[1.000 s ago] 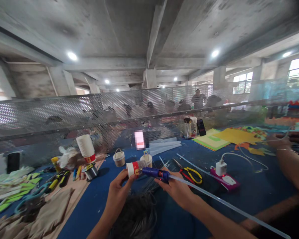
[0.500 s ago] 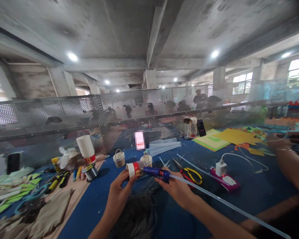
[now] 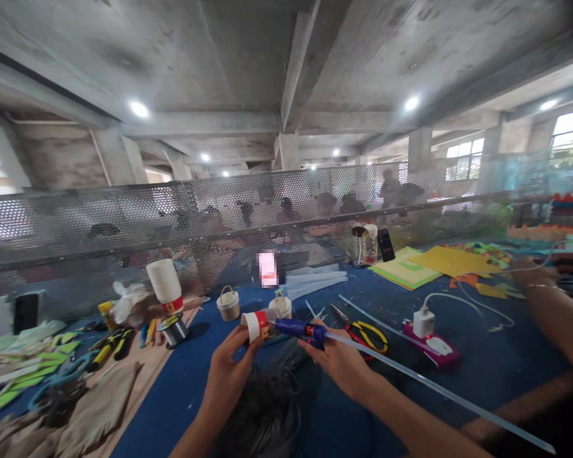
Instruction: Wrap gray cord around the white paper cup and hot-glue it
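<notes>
My left hand [image 3: 232,366] grips a red-and-white paper cup [image 3: 255,326], tipped on its side with its base toward the right. In my right hand [image 3: 341,362] is a blue glue gun [image 3: 298,329], its nozzle close to the cup's right end; whether it touches, I cannot tell. A long clear glue stick [image 3: 434,387] runs out of the gun's back toward the lower right. Behind the cup stand two small handled baskets, a left basket [image 3: 228,306] and a right basket [image 3: 280,306] partly hidden by the cup. Pliers [image 3: 368,337] with yellow-and-red handles lie beyond my right hand.
Stacked paper cups [image 3: 163,283] and a wire spool [image 3: 174,331] stand left, near scissors [image 3: 60,385] and cloth [image 3: 100,407]. Glue sticks [image 3: 315,280] lie behind. At right are a power strip [image 3: 432,345], coloured sheets [image 3: 453,261] and another person's arm [image 3: 554,318]. A mesh barrier [image 3: 267,203] closes the back.
Almost nothing differs. The glue gun and the trailing glue stick have shifted very slightly; both hands keep their holds.
</notes>
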A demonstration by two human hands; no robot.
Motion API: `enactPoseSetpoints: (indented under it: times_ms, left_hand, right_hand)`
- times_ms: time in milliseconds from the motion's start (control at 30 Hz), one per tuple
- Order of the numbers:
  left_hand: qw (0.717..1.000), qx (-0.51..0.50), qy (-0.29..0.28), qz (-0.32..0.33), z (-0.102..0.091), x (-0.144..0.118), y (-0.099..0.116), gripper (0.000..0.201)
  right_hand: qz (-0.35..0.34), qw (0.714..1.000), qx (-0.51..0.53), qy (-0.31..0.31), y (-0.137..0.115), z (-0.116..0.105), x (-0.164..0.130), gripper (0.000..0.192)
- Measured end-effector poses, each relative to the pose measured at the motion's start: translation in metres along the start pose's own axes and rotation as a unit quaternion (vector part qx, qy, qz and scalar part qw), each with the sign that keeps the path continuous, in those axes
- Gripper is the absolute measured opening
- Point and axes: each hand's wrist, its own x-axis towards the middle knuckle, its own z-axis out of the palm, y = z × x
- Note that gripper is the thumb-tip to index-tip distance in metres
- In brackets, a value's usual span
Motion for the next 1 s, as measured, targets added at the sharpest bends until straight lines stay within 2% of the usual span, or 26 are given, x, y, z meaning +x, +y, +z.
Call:
enactPoseSetpoints:
  times_ms: [433,767,1000]
  left_hand:
    - [0.999,0.041,-0.027,0.019,0.001,-0.001,0.007,0.026]
    - [0.998,0.058,-0.02,0.028,0.002,-0.001,0.011,0.027]
    - [0.998,0.055,-0.015,0.025,0.001,-0.001,0.009,0.027]
  right_hand:
    - [-0.007,1.0,-0.019,0.004,0.004,0.001,0.002,0.031]
    - [0.006,0.999,-0.04,0.005,0.004,0.001,0.002,0.037]
    - [0.006,1.0,-0.008,0.003,0.002,0.001,0.002,0.033]
